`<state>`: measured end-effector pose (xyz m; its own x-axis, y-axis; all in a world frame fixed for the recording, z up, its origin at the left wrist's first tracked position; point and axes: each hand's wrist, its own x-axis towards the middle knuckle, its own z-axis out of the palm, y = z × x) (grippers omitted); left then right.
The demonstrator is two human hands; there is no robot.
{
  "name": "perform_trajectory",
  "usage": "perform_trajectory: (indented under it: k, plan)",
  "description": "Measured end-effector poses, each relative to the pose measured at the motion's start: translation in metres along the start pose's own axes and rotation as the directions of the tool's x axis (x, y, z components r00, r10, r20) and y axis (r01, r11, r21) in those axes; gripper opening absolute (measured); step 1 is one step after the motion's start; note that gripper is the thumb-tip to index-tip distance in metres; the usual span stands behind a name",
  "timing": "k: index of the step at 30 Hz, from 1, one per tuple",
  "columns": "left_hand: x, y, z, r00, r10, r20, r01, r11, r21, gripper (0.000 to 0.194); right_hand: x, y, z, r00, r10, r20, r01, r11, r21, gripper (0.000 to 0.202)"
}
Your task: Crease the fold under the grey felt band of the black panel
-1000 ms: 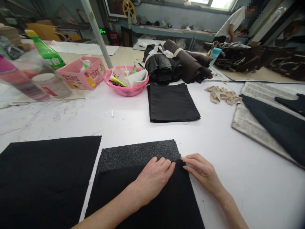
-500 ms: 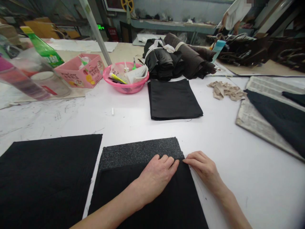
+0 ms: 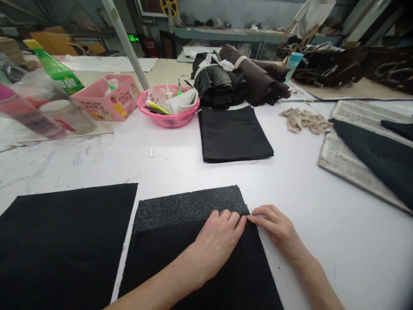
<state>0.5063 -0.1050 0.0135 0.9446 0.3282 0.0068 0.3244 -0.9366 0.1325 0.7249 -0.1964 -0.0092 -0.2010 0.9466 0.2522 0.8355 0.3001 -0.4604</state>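
A black fabric sheet (image 3: 167,267) lies in front of me over a speckled dark grey piece (image 3: 190,206), which shows as a strip along the far edge. My left hand (image 3: 217,237) rests on the sheet with its fingers curled together at the fold line near the right corner. At that same corner, my right hand (image 3: 274,226) pinches the fabric edge between thumb and forefinger. The two hands' fingertips almost meet. To the left, a second black fabric stack (image 3: 67,241) lies flat, separated by a narrow white gap.
Farther back sits a stack of black pieces (image 3: 235,135), with dark fabric rolls (image 3: 251,77) behind it. A pink basin (image 3: 171,118) holds pens; a pink box (image 3: 106,101) stands beside it. At right are a beige rag (image 3: 303,119) and a grey board (image 3: 345,163). A person (image 3: 309,21) stands beyond.
My left hand has slid slightly right along the edge, bringing its fingertips closer to my right hand. The right hand stays at the corner. The view has shifted a little.
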Motion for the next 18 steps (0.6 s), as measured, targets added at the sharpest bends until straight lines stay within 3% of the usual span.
perform_trajectory:
  k: [4, 11, 18]
  plan:
    - [0.002, 0.003, 0.000, 1.000, -0.014, 0.014, 0.014, 1.000, 0.014, 0.046, -0.006, 0.001, -0.004, 0.999, 0.037, 0.009, -0.037, 0.999, 0.022, 0.032]
    - [0.004, 0.006, 0.000, 0.997, -0.026, 0.071, 0.024, 0.999, 0.037, 0.056, -0.017, 0.002, -0.002, 0.971, 0.199, -0.131, -0.200, 0.980, 0.004, 0.036]
    - [0.004, 0.006, 0.004, 0.999, -0.036, 0.037, 0.036, 0.999, 0.011, 0.048, -0.019, -0.013, 0.007, 0.980, 0.185, -0.069, -0.196, 0.957, -0.215, 0.044]
